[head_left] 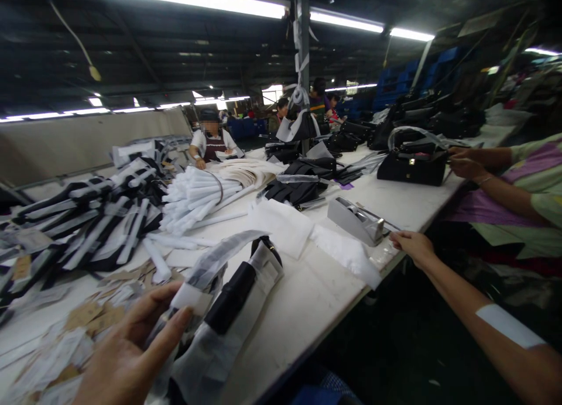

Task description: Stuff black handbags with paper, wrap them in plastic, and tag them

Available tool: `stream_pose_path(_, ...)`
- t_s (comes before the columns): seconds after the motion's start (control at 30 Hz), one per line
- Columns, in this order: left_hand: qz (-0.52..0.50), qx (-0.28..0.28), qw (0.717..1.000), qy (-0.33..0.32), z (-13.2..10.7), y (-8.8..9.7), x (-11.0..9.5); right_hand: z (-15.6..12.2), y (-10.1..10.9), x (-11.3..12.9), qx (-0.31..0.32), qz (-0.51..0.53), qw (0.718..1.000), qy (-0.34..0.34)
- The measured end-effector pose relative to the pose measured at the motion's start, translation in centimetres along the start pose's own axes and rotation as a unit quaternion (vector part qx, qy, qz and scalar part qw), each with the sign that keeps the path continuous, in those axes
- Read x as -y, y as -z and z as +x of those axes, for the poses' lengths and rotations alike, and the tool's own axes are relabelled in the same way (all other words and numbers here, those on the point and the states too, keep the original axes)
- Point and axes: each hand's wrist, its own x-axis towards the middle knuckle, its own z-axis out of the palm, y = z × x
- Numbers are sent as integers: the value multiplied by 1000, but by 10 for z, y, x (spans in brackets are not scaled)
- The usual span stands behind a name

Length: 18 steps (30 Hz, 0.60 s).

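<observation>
My left hand [136,340] is closed around the film-wrapped handle [199,276] of a black handbag, with a white piece of paper or foam under the thumb. The black handbag [232,297] lies tilted near the table's front edge, partly covered in translucent wrapping; my fingers hide some of it. My right hand [413,248] pinches the end of a thin strip of tape at the table edge. Just left of that hand stands a grey tape dispenser [355,220]. White foam sheets [281,225] lie beside the dispenser.
Wrapped black straps [100,212] pile up at left, beside a bundle of white rolls [197,197]. Brown tags [94,316] lie at lower left. At right a co-worker's hands [469,162] are by another black handbag [411,166]. A post [302,54] rises behind.
</observation>
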Motion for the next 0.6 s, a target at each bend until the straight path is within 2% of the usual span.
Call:
stream_pose_path(0.1,-109,68,991,26,-9,-5,-15,-41,-26,2,56,25,998,31)
stream_pose_path(0.2,-187,76,979,21,-14,-11,-26,-113,-69,35,175,102,972,116)
stream_pose_path(0.23,-201,83,976,15,-15,-12,-28,-143,-82,52,224,133,955,144)
stream_pose_path(0.3,-216,91,972,-1,-17,-14,-28,-205,-106,89,344,201,899,182)
stream_pose_path(0.37,-220,92,971,-21,-17,-15,-26,-260,-124,121,418,261,848,194)
stream_pose_path(0.4,-219,94,971,-30,-18,-15,-25,-282,-131,134,441,281,830,195)
stream_pose_path(0.47,-217,99,970,-48,-19,-16,-22,-314,-144,150,460,300,811,203)
stream_pose_path(0.6,-216,89,969,-80,-21,-17,-19,-335,-161,163,445,289,821,212)
